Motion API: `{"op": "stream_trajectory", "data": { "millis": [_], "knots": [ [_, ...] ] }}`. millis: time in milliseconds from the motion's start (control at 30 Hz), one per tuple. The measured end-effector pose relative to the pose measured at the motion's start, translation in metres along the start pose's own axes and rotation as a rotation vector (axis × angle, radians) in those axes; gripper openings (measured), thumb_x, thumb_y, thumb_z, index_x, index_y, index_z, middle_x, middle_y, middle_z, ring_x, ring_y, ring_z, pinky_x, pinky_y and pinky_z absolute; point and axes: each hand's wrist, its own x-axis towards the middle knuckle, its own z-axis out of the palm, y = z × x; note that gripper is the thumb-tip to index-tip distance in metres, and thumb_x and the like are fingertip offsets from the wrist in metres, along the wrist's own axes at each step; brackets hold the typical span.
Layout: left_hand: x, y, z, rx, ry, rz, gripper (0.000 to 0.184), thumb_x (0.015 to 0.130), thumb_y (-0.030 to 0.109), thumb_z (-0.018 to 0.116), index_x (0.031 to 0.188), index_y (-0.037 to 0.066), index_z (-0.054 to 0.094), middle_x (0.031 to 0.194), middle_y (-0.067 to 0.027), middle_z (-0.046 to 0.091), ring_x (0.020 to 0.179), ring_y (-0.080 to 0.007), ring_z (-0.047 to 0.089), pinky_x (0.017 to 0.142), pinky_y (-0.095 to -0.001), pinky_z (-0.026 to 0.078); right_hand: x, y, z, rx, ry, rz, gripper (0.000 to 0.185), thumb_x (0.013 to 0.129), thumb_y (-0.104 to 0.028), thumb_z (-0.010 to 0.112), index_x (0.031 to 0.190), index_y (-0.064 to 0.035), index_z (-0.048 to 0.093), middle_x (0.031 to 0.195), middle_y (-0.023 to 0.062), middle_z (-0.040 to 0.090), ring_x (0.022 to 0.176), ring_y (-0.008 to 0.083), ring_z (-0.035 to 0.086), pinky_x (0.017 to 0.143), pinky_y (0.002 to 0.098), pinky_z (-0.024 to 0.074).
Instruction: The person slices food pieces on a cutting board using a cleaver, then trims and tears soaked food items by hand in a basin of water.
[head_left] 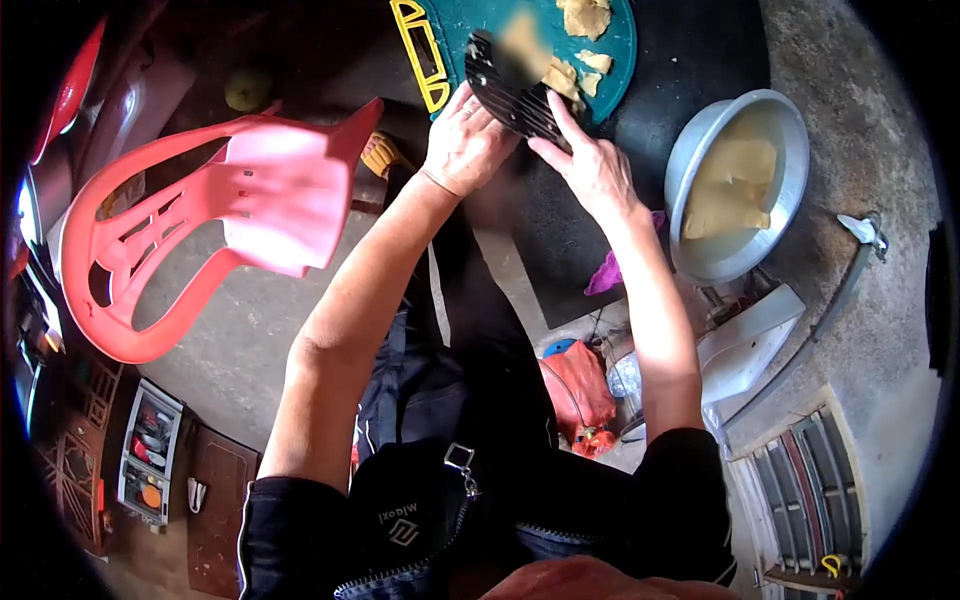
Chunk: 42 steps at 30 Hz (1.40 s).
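My left hand (pixel 466 143) is closed on the near left edge of a dark, flat, ridged piece (pixel 505 95) with a curved outline; its exact kind I cannot make out. My right hand (pixel 592 168) grips the same piece from the right, thumb and forefinger at its lower right end. The piece is held tilted over the near part of a teal cutting board (pixel 617 60) with a yellow handle (pixel 422 55). Pale yellow chunks (pixel 585 17) lie on the board, some partly covered by the dark piece. A patch behind it is blurred.
Right of the board, a metal basin (pixel 683 150) holds large yellowish pieces in liquid. A pink plastic chair (pixel 285 190) stands at my left. On the floor are a red bag (pixel 580 395) and a pale box-like object (pixel 750 340). A hose (pixel 850 280) runs along the right.
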Motion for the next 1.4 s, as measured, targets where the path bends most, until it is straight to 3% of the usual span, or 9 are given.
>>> {"op": "stream_trajectory", "data": {
  "millis": [167,400,467,567,733,833,967,1133,1400],
  "knots": [
    [-0.001,0.003,0.001,0.047,-0.018,-0.023,0.028,0.071,0.014,0.067,0.097,0.005,0.065,0.105,-0.0092,0.063,0.105,-0.0253,0.058,0.096,-0.0396,0.041,0.055,0.003,0.015,0.006,0.13,-0.097,0.068,0.087,-0.053,0.049,0.14,-0.014,0.03,0.044,0.0037,0.048,0.034,0.0108,0.045,0.03,0.0266,0.0409],
    [-0.002,0.001,0.004,0.067,0.012,-0.011,0.033,0.076,0.017,0.066,0.108,0.007,0.063,0.118,-0.0088,0.059,0.116,-0.0229,0.052,0.1,-0.0396,0.037,0.035,0.013,0.001,0.251,0.203,-0.06,0.056,0.09,-0.049,0.049,0.133,-0.0132,0.044,0.049,0.0141,0.055,0.045,0.0254,0.06,0.044,0.0375,0.0486],
    [-0.002,0.002,0.005,0.046,0.021,-0.029,0.032,0.076,0.017,0.066,0.106,0.007,0.063,0.116,-0.0086,0.06,0.115,-0.0231,0.053,0.1,-0.0396,0.037,0.001,0.006,-0.012,0.168,0.08,0.075,0.053,0.089,-0.047,0.051,0.132,-0.0189,0.045,0.056,0.0223,0.057,0.058,0.0356,0.064,0.047,0.0427,0.049],
    [-0.001,0.002,0.0,0.052,0.005,-0.021,0.028,0.075,0.018,0.067,0.102,0.007,0.064,0.115,-0.0085,0.06,0.112,-0.0236,0.054,0.099,-0.0398,0.037,-0.02,0.011,-0.011,0.051,0.053,0.054,0.053,0.088,-0.047,0.053,0.133,-0.0204,0.043,0.057,0.0223,0.058,0.06,0.0384,0.063,0.048,0.0447,0.0487],
    [-0.002,0.001,0.006,0.061,0.016,-0.021,0.032,0.076,0.018,0.067,0.106,0.008,0.063,0.118,-0.0071,0.059,0.115,-0.0223,0.053,0.099,-0.0387,0.037,0.018,0.013,-0.01,0.189,0.065,0.125,0.052,0.089,-0.049,0.05,0.131,-0.0186,0.047,0.067,0.0234,0.063,0.07,0.0398,0.064,0.056,0.0455,0.0508],
    [-0.001,0.002,0.004,0.082,0.01,-0.02,0.033,0.077,0.017,0.066,0.109,0.01,0.063,0.122,-0.0053,0.058,0.117,-0.0211,0.052,0.1,-0.0381,0.037,0.04,0.018,-0.007,0.232,0.208,0.105,0.055,0.089,-0.054,0.047,0.13,-0.0177,0.049,0.084,0.0182,0.067,0.074,0.0281,0.067,0.066,0.0376,0.0518],
    [-0.004,0.0,0.007,0.063,0.021,0.002,0.034,0.073,0.015,0.067,0.107,0.01,0.064,0.121,-0.0053,0.058,0.117,-0.0221,0.052,0.1,-0.0388,0.037,0.021,0.0,-0.021,0.49,0.052,0.382,0.056,0.091,-0.053,0.044,0.131,-0.0152,0.048,0.078,0.0155,0.065,0.07,0.0167,0.063,0.061,0.0294,0.0496],
    [-0.009,-0.005,0.002,-0.073,-0.007,0.023,0.033,0.065,0.013,0.066,0.098,0.007,0.064,0.107,-0.0049,0.062,0.107,-0.023,0.057,0.097,-0.0369,0.041,-0.03,0.0,-0.011,-0.009,0.058,-0.063,0.058,0.087,-0.048,0.054,0.136,-0.0215,0.039,0.052,0.0163,0.057,0.049,0.0325,0.062,0.043,0.0416,0.049],
    [-0.011,-0.001,0.005,0.04,-0.007,0.011,0.025,0.063,0.012,0.067,0.087,0.009,0.065,0.093,-0.0037,0.064,0.097,-0.0211,0.059,0.091,-0.0342,0.044,-0.005,-0.002,0.006,-0.029,-0.035,-0.001,0.068,0.085,-0.047,0.057,0.14,-0.0195,0.029,0.056,0.0157,0.06,0.051,0.0306,0.063,0.046,0.041,0.0519]
  ]
}}
